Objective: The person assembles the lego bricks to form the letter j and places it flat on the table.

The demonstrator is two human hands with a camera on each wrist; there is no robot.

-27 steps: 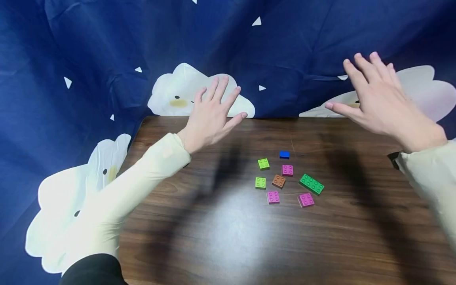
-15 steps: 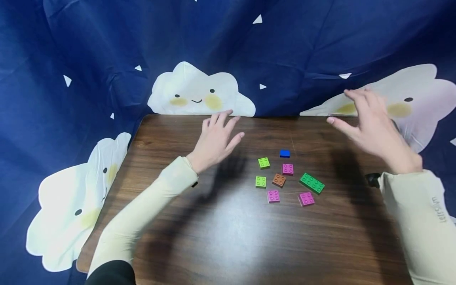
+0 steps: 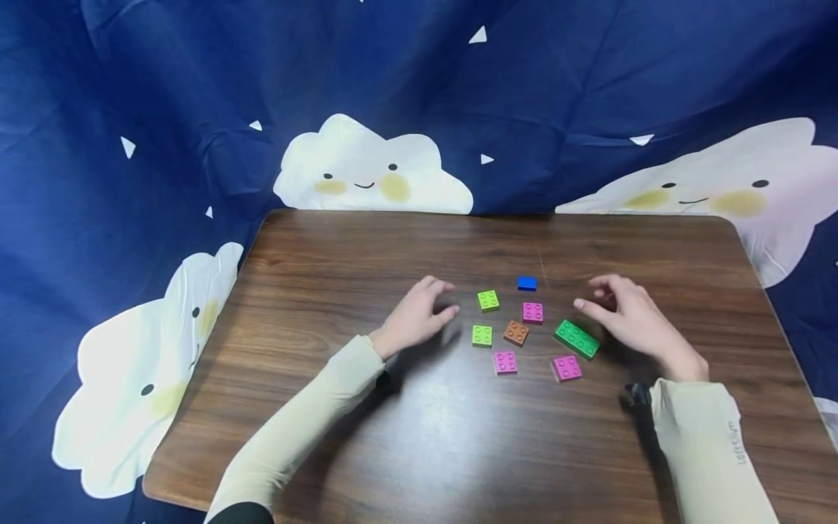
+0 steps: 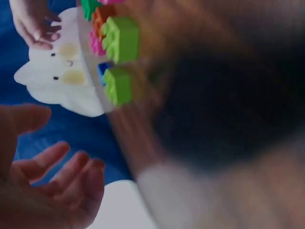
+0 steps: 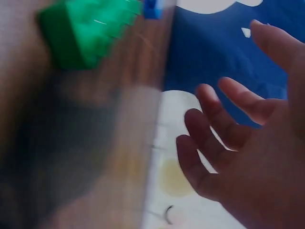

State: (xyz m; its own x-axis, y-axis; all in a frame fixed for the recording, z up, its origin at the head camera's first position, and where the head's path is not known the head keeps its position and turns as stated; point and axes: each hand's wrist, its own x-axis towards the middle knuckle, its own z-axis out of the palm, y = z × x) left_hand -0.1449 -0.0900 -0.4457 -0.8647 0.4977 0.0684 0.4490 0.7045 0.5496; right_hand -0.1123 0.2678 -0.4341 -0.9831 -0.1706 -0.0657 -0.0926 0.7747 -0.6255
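"What are those hands near?"

"Bricks, on the dark brown wood-grain worktop [image 3: 314, 291]. They lie in a loose group, a little nearer the right edge than the left."

"Does the left hand [image 3: 414, 316] have hold of one?"

"No, it holds nothing. Its fingers are gently bent, with the thumb well apart from them. It's just to the left of two square lime-green plastic bricks [image 3: 488, 300], one lying closer to the far edge than the other."

"And the right hand [image 3: 638, 320]?"

"Holding nothing too, fingers loosely curved and spread, thumb out toward the group. It's nearest the long green plastic brick [image 3: 577, 339], which lies aslant on the group's right-edge side. Whether either hand touches the wood, I can't tell."

"Which brick is closest to the far edge?"

"The small blue plastic block [image 3: 527, 284]. Then there are three square pink plastic bricks [image 3: 533, 313]: one between the blue and the green, two over toward the near edge. A square brown plastic brick [image 3: 516, 332] sits in among them, all studs up."

"And past the far edge?"

"A dark blue cloth [image 3: 419, 65] with smiling white clouds [image 3: 373, 171] on it. Both arms wear cream sleeves [image 3: 707, 437]."
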